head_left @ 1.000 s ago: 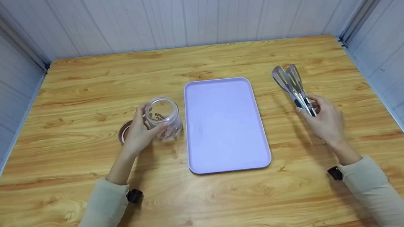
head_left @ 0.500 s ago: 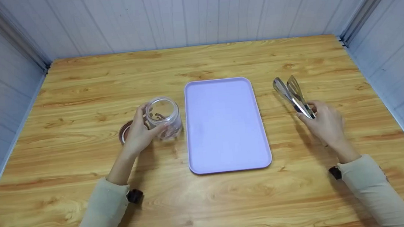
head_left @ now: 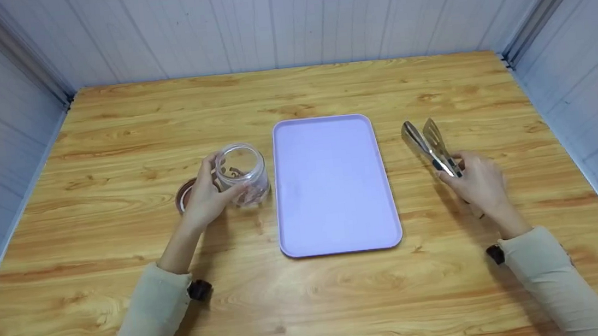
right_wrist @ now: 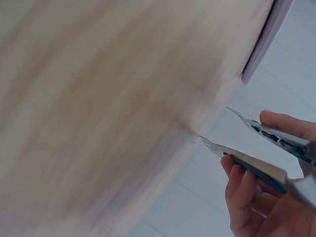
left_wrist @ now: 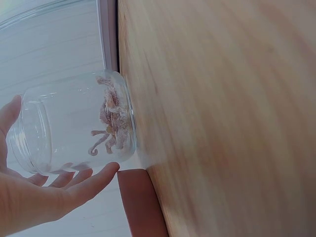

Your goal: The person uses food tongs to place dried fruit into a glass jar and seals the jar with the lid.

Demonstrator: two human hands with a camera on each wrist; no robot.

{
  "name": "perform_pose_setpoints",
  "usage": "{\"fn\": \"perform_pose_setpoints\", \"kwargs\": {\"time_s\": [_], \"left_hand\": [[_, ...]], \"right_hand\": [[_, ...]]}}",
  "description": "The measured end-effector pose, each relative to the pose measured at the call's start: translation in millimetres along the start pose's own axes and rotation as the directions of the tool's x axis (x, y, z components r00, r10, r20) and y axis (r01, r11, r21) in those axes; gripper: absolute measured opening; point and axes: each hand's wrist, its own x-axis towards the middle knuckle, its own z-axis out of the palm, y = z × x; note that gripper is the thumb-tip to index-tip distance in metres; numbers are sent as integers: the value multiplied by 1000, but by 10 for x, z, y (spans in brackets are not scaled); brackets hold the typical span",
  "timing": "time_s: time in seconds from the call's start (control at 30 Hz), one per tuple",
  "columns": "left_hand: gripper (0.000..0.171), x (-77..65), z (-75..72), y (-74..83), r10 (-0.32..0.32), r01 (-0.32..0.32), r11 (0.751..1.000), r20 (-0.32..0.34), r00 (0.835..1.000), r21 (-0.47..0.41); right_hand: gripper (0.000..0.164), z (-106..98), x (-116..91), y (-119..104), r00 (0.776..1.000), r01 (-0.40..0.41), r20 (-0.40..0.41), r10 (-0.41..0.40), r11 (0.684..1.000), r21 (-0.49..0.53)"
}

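Note:
My left hand (head_left: 204,200) holds a clear, lidless jar (head_left: 249,174) upright on the table, thumb and fingers around its sides. In the left wrist view, pale brown, shrivelled dried strips (left_wrist: 112,116) lie at the jar's bottom, one with a curled end. A reddish-brown lid (head_left: 179,197) lies beside the jar, partly hidden by that hand. To the right of the tray, metal tongs (head_left: 432,151) with dark grip pieces are held in my right hand (head_left: 477,179). Their two slotted ends stand apart with nothing between them, and the right wrist view has the tips close to the tabletop.
A flat lilac tray (head_left: 334,186) with a low rim lies between the two hands, with the jar near its left edge. The wood-grain table (head_left: 312,309) is bordered by pale panelled walls (head_left: 296,20) at the back and sides.
My right hand has tilted the tongs, bringing their ends down and toward me, then slightly left. The left hand, jar, lid and tray stay in place.

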Motion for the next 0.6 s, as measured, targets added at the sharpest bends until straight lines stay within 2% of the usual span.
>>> {"fn": "perform_pose_setpoints", "kwargs": {"time_s": [0.2,0.37,0.6], "left_hand": [[83,-1,-5,12,-4,4,1000,1,1000,0],[83,-2,-1,13,-12,12,1000,2,1000,-7],[84,-6,-5,5,-10,10,1000,8,1000,23]], "right_hand": [[55,16,3,-2,995,-11,97,10,1000,15],[57,43,11,-7,991,-9,133,6,1000,21],[66,74,21,-32,979,-51,195,51,999,-4]]}}
